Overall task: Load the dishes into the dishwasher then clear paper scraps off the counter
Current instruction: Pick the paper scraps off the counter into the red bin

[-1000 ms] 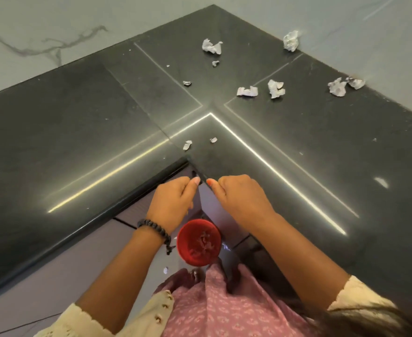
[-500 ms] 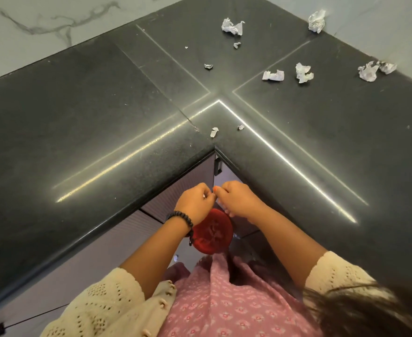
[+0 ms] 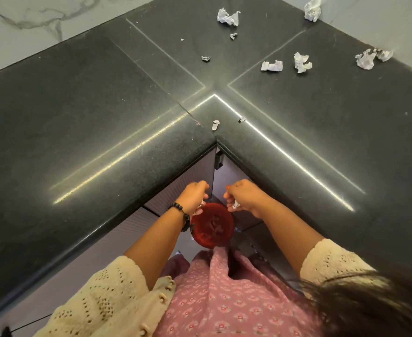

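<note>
Both hands hover below the counter's inner corner, just above a round red bin [image 3: 212,224] with scraps in it. My left hand [image 3: 195,197] has its fingers curled, and a bit of white paper shows beneath them. My right hand [image 3: 243,197] is curled too and pinches a small white paper scrap [image 3: 236,204]. Several crumpled paper scraps lie on the black counter [image 3: 90,122]: two small ones near the corner [image 3: 215,124] [image 3: 242,119], and larger ones farther back [image 3: 226,18] [image 3: 302,62] [image 3: 365,60].
The counter is L-shaped and wraps around me on the left and right. A marbled wall [image 3: 29,23] runs behind it. Grey cabinet fronts [image 3: 190,178] meet under the corner, with a dark handle [image 3: 219,159]. The bin stands on the floor against my pink clothing.
Both hands have dropped from the counter's corner edge to just above the red bin. They touched half a second ago and are now apart.
</note>
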